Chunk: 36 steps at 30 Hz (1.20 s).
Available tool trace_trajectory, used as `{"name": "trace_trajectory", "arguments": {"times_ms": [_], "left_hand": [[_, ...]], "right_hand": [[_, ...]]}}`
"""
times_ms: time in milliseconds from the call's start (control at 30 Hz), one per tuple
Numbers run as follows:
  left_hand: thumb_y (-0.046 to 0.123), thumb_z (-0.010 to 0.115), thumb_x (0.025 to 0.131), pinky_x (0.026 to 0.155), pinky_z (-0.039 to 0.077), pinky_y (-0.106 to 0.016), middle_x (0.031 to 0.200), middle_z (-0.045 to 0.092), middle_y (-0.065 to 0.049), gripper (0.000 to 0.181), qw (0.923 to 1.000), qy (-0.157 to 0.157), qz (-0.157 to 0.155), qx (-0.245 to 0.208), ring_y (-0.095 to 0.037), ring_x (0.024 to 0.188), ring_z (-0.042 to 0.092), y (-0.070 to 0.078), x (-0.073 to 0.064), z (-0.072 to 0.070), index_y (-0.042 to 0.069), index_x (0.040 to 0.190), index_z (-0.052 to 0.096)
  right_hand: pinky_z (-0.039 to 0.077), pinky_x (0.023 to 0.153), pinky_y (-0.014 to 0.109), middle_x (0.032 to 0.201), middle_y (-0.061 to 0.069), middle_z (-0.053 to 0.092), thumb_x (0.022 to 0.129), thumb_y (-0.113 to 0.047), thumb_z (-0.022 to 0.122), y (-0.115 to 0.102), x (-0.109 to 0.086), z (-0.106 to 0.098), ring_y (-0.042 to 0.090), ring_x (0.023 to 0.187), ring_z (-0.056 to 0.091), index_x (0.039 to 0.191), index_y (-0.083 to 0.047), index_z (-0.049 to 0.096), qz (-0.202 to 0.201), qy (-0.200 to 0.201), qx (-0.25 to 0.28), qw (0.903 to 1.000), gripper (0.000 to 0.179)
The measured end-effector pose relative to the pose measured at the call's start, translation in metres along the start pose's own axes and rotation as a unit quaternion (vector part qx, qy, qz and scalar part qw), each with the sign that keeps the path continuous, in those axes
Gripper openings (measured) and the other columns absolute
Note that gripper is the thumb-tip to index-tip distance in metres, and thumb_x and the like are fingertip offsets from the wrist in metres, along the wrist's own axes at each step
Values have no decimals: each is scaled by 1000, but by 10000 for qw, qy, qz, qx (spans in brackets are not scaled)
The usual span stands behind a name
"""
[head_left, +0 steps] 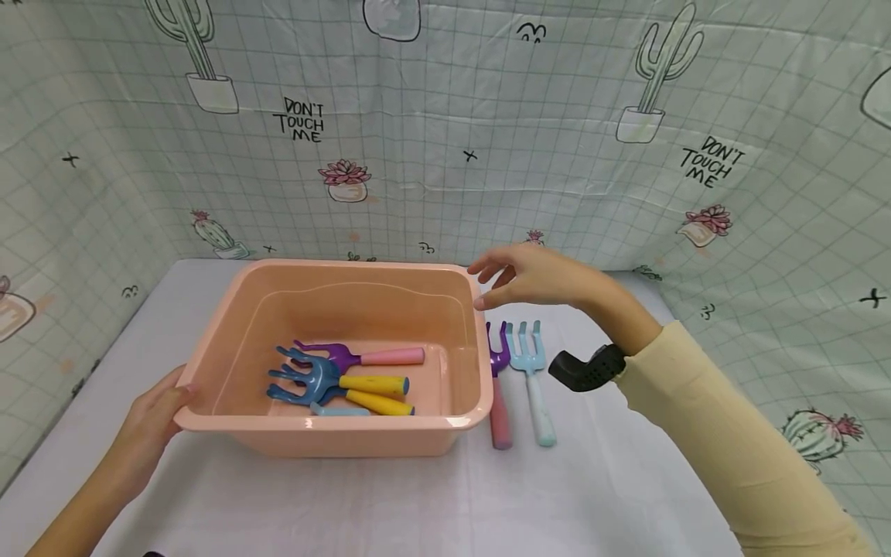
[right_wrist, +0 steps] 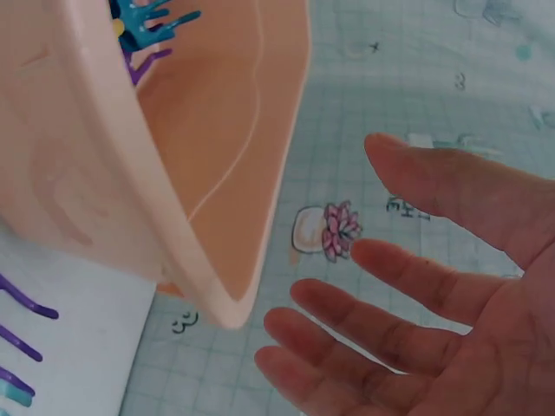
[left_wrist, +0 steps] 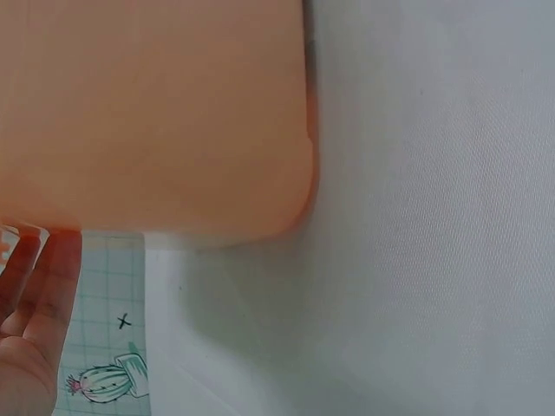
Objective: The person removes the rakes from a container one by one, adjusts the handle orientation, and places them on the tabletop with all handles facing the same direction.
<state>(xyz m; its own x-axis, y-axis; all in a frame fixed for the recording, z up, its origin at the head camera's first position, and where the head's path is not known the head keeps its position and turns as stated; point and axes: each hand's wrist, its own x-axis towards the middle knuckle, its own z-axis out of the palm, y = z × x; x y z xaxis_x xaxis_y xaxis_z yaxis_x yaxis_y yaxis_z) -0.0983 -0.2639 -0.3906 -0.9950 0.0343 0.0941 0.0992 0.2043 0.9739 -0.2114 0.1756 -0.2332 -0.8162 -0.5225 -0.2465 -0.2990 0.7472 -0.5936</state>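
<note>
Wide peach tub [head_left: 362,309], open side up, blue and purple hand forks [head_left: 322,379] inside.

Cactus-print backdrop [head_left: 425,124], white tabletop [head_left: 348,510], perhaps cloth

The tub [head_left: 334,423] at centre left of the head view is plain peach. Inside it, a purple fork [head_left: 348,359] has a pink handle, and two blue forks [head_left: 323,379] have yellow handles with blue ends. A light-blue piece [head_left: 341,411] shows at the tub's near rim, mostly hidden, so its full colouring is hard to tell. Right of centre lie a purple-and-pink fork [head_left: 498,387] and a pale aqua fork [head_left: 533,379]. The tabletop [head_left: 334,503] is white; the backdrop [head_left: 431,116] across the upper frame is pale grey-green, gridded in teal, printed with cacti, pink succulents and black lettering. At lower right, the sleeve [head_left: 724,441] is plain cream, the wrist device [head_left: 588,370] black
</note>
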Motion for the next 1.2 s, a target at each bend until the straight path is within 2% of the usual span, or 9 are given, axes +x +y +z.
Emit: {"name": "trace_trajectory", "arguments": {"times_ms": [233,333,467,567,667,833,1067,1200], "left_hand": [[14,32,100,75,40,-5,105,53,30,35,9970,22,-40,767,9,91,53,1,1,1,34,126,45],[14,34,99,75,40,-5,106,54,28,35,9983,18,-43,573,8,91,53,-1,2,1,33,126,46],[15,35,99,75,41,-6,106,54,29,35,9985,22,-91,543,9,92,54,-3,1,0,31,127,47],[15,35,99,75,41,-6,106,54,28,36,9980,4,-38,627,9,91,53,-4,-1,-2,31,128,47],[12,35,99,75,41,-6,106,56,25,37,9990,-27,48,435,6,91,54,-5,-3,-3,33,126,49],[10,35,98,75,41,-7,107,57,24,39,9993,-80,178,328,6,91,54,-5,-1,-3,34,125,50],[12,33,99,73,41,-8,108,54,27,39,9962,-82,206,843,7,91,53,-4,0,-3,33,128,47],[14,32,100,73,42,-9,109,52,28,39,9940,-94,175,1074,6,91,52,-3,0,-4,30,132,44]], "right_hand": [[48,91,39,127,10,56,81,-29,70,-17,24,8,25,114,55,129,-11,52,-276,-268,-366,9986,55],[47,92,39,126,8,57,81,-30,70,-25,37,14,24,115,54,128,-11,53,-327,-424,-480,9974,55],[45,94,38,126,9,57,81,-28,70,-36,57,23,24,117,53,128,-10,53,-418,-793,-482,9948,53],[47,92,34,127,11,56,82,-26,70,-44,72,32,24,115,54,129,-10,52,-459,-1112,-377,9920,53],[50,87,30,126,11,56,82,-26,70,-50,86,42,21,110,56,130,-12,53,-425,-1353,-320,9894,52],[50,87,33,127,11,55,83,-24,68,-53,103,58,19,108,57,131,-13,51,-409,-1718,-158,9842,52],[52,82,31,126,13,57,82,-22,69,-53,123,79,20,108,58,133,-10,49,-567,-2080,-125,9764,55],[53,81,32,123,15,58,83,-19,68,-52,132,94,27,106,59,136,-8,43,-438,-2394,-171,9698,60]]}}
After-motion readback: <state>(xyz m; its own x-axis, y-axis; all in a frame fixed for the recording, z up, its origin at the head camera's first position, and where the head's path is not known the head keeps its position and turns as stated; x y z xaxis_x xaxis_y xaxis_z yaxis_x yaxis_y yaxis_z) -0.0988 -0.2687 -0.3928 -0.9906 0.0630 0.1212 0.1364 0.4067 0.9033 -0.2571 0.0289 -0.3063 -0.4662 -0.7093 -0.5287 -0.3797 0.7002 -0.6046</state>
